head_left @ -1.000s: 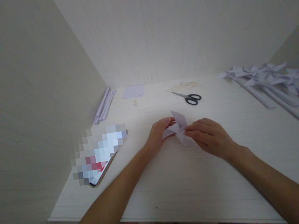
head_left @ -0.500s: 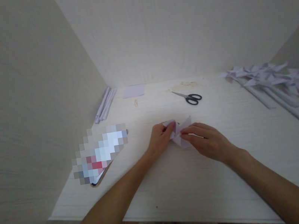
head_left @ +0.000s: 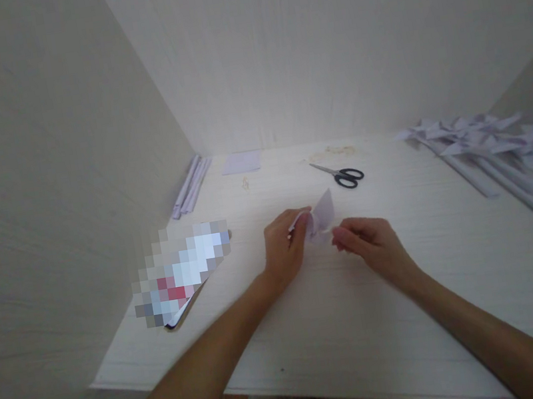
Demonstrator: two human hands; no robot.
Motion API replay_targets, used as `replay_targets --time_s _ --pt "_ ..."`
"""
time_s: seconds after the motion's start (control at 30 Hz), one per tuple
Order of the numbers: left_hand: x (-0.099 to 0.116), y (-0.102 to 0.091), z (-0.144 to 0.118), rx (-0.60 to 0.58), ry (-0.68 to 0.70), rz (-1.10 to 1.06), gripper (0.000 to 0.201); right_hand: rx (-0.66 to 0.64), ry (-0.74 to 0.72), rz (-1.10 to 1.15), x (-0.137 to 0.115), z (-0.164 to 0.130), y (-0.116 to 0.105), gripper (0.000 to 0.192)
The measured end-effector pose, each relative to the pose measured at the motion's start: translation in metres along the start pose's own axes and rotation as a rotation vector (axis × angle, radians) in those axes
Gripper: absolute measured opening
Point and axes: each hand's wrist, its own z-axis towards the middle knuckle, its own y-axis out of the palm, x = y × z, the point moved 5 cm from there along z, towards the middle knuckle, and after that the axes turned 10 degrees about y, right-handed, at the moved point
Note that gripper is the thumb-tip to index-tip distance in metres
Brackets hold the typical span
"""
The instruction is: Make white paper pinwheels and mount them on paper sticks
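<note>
In the head view my left hand [head_left: 284, 245] is closed around a folded pale paper pinwheel [head_left: 322, 213], thumb on top. One pointed blade stands up towards the scissors, and much of the rest is hidden by my fingers. Just right of the paper is my right hand [head_left: 368, 241], its thumb and fingers pinched together. A thin pale bit shows at its fingertips, too small and blurred to name. Beyond both hands lies a pair of black-handled scissors [head_left: 349, 177], blades pointing up and left.
Finished paper pinwheels [head_left: 482, 137] on rolled paper sticks lie at the right. Several paper rolls [head_left: 190, 188], a square paper sheet [head_left: 241, 162] and small pale loops [head_left: 245, 183] are at the back left. A phone [head_left: 196, 264], its screen pixelated, rests left. Walls border the white table [head_left: 319, 339].
My right hand has drawn back from the paper, slightly right, and turned to a thumb-up pinch. The left hand has tilted the pinwheel, so its blade stands more upright.
</note>
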Motion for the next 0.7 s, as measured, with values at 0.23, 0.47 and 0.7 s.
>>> replay_targets --time_s 0.23,0.47,0.7 --pt "0.006 0.002 -0.004 -0.084 0.145 0.018 0.028 -0.458 0.571 0.56 0.024 -0.004 0.025 0.039" --pt "0.005 0.005 -0.006 -0.124 0.158 0.009 0.029 -0.534 0.679 0.721 0.024 -0.01 0.029 0.023" --pt "0.005 0.004 -0.005 -0.083 0.094 -0.011 0.028 -0.499 0.67 0.749 0.026 -0.007 0.029 0.022"
